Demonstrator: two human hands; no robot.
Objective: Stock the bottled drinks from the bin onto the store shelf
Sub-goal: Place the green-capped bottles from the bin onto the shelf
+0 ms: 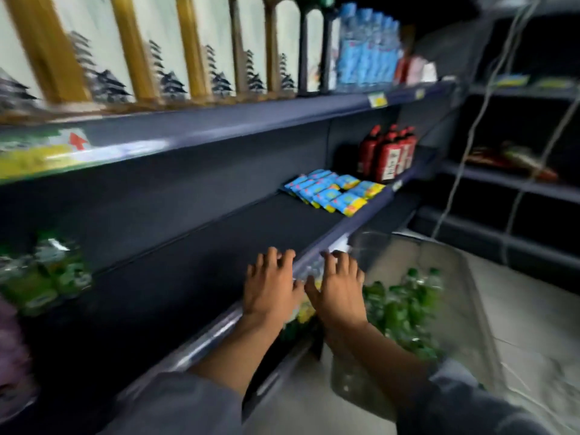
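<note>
A clear plastic bin [467,287] sits on the floor at the lower right, holding several green bottled drinks [405,306]. The dark middle shelf [194,265] runs in front of me, with a group of green bottles [47,274] standing at its far left. My left hand [271,287] hovers over the shelf's front edge, palm down, fingers spread, holding nothing. My right hand [339,290] is beside it, just past the shelf edge above the bin's near side, fingers apart and empty. The picture is blurred by motion.
Blue-and-yellow packets [335,191] and red-black bottles [387,153] stand further right on the same shelf. The upper shelf carries tall gold-and-white boxes [150,54] and blue water bottles [365,48]. A second dark shelving unit [514,183] with hanging cords stands at the right.
</note>
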